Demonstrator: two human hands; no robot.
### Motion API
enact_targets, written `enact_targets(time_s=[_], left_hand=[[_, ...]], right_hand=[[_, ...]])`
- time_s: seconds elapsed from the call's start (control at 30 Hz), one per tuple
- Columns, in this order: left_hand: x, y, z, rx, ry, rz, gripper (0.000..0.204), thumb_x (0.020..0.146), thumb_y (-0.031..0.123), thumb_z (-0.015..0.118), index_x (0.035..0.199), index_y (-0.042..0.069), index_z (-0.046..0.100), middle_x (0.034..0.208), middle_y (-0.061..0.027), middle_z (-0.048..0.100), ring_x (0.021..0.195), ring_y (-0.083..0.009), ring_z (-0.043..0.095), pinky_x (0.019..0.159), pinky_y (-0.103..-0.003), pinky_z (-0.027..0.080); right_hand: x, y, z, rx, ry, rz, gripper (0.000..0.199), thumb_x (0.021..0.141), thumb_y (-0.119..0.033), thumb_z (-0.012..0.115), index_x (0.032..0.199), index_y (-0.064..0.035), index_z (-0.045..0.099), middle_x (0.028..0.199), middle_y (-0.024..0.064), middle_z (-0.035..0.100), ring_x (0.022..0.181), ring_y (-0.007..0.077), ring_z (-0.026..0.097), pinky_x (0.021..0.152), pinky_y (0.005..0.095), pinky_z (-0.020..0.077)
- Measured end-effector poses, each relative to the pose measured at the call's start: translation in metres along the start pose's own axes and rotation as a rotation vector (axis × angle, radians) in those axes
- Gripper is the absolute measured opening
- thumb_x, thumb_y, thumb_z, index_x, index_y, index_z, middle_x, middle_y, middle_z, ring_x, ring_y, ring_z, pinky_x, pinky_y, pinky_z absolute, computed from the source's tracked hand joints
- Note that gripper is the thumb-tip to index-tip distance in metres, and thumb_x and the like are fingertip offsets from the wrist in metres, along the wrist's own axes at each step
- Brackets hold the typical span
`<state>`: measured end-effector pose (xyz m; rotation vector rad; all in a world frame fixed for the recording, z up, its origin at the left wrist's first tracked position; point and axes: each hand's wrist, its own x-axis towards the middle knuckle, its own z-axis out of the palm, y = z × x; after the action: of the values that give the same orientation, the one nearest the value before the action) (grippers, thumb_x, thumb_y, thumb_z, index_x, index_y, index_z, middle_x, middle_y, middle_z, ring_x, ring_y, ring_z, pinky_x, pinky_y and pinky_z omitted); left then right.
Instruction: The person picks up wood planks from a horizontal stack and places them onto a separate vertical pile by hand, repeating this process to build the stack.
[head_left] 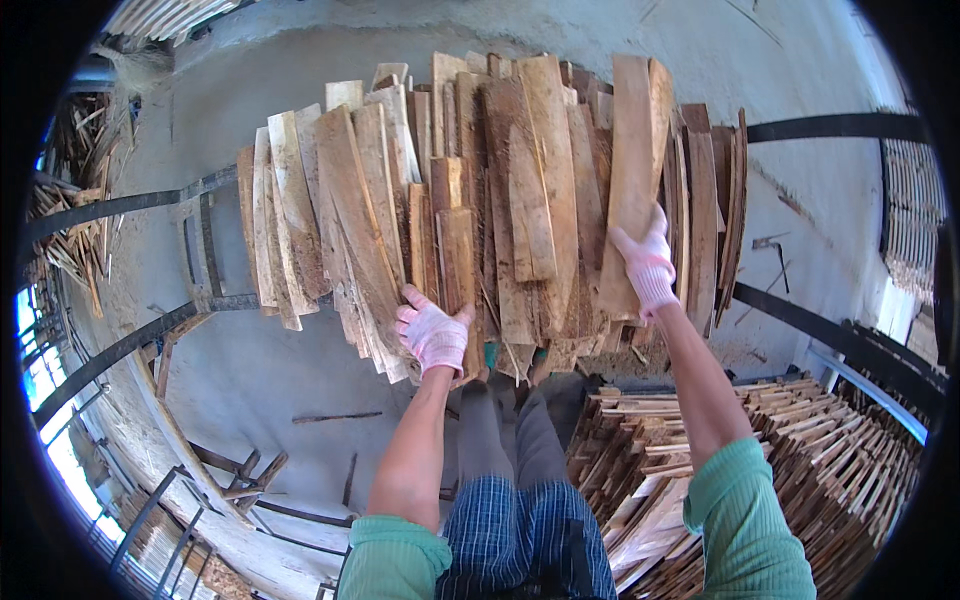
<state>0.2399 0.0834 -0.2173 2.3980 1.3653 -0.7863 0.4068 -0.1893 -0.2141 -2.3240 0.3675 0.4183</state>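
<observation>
**Boards fanned out under two gloved hands**

Seen from above: a wide bundle of boards (480,200), rough and bark-edged, spread like a fan at chest height over a grey concrete floor (270,380). Long axes running away from the body, near ends low by the hands, far ends pointing up the picture; outer boards on the left splayed leftward, those on the right standing close to vertical in the view.

Left hand (433,335) in a pale pink-patterned glove, set against the near ends of the boards left of centre, fingers (415,300) curled up around the lower edge of one short plank (455,260), holding it.

Right hand (646,262), gloved alike, higher and to the right, fingers wrapped around the edge of a long pale board (630,180) that lies on top of the bundle, its length pointing straight away and slightly left at the top.

Both forearms bare, green sleeves (745,520) at the lower edge, checked cloth and grey trousers between them.

To the lower right, a neat stack of thin slats (760,440), lying crosswise. Dark metal rails (130,340) curving across the floor on both sides, scraps of wood (70,220) heaped at far left.
</observation>
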Motion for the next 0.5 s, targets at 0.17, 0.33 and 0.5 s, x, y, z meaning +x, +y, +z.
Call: enact_targets(time_s=[0.17, 0.33, 0.5], left_hand=[[-0.016, 0.002, -0.012, -0.092, -0.032, 0.083, 0.100, 0.072, 0.046, 0.078, 0.141, -0.009, 0.031, 0.122, -0.0241, 0.048, 0.107, -0.0347, 0.054, 0.084, -0.049, 0.049], [-0.024, 0.010, 0.014, -0.133, -0.082, 0.245, 0.085, 0.076, 0.031, 0.080, 0.139, 0.004, 0.029, 0.128, -0.0272, 0.050, 0.119, -0.0421, 0.054, 0.099, -0.056, 0.044], [-0.016, 0.005, 0.021, -0.242, -0.288, 0.157, 0.101, 0.079, 0.026, 0.079, 0.154, 0.008, 0.013, 0.151, -0.0304, 0.035, 0.138, -0.0444, 0.041, 0.111, -0.052, 0.037]], right_hand=[[-0.089, -0.005, 0.036, 0.379, -0.006, -0.088, 0.086, 0.086, -0.013, 0.077, 0.154, -0.0009, 0.027, 0.142, 0.0188, 0.050, 0.128, 0.0294, 0.053, 0.110, 0.0347, 0.0407], [-0.072, -0.018, 0.117, -0.658, 0.067, -0.136, 0.091, 0.087, -0.049, 0.070, 0.160, -0.0198, 0.024, 0.152, 0.0273, 0.038, 0.136, 0.0460, 0.042, 0.113, 0.0500, 0.0357], [-0.086, -0.052, 0.145, -0.587, 0.080, 0.102, 0.097, 0.083, -0.051, 0.074, 0.161, -0.0271, 0.021, 0.150, 0.0332, 0.035, 0.132, 0.0488, 0.045, 0.107, 0.0517, 0.0422]])
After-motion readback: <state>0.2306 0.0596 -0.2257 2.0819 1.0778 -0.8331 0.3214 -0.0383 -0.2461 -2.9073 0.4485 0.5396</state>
